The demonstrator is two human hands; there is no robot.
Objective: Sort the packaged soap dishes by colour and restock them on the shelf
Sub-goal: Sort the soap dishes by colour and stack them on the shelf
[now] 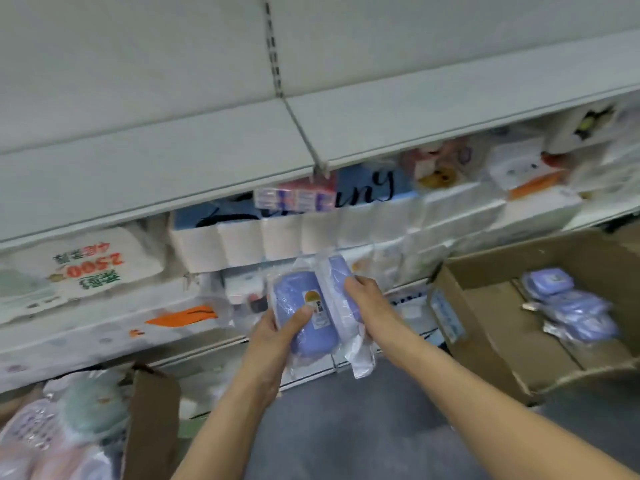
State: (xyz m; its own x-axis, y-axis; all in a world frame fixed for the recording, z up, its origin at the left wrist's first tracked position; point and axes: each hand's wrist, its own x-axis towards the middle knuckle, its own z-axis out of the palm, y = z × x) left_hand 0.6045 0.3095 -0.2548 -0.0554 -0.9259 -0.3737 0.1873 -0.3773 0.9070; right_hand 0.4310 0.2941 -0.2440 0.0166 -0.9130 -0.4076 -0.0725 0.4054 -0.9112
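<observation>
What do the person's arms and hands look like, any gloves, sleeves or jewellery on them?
Both forearms are bare as far as the frame shows, with no sleeves in view. The left hand and right hand wear no gloves. No watch, bracelet or ring is visible, though the picture is slightly blurred.

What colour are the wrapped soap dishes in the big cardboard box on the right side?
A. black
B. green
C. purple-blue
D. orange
C. The plastic-wrapped soap dishes piled inside the open brown cardboard box are purple-blue, the same colour as the two wrapped dishes that the left hand and the right hand hold up in front of the shelf.
</observation>
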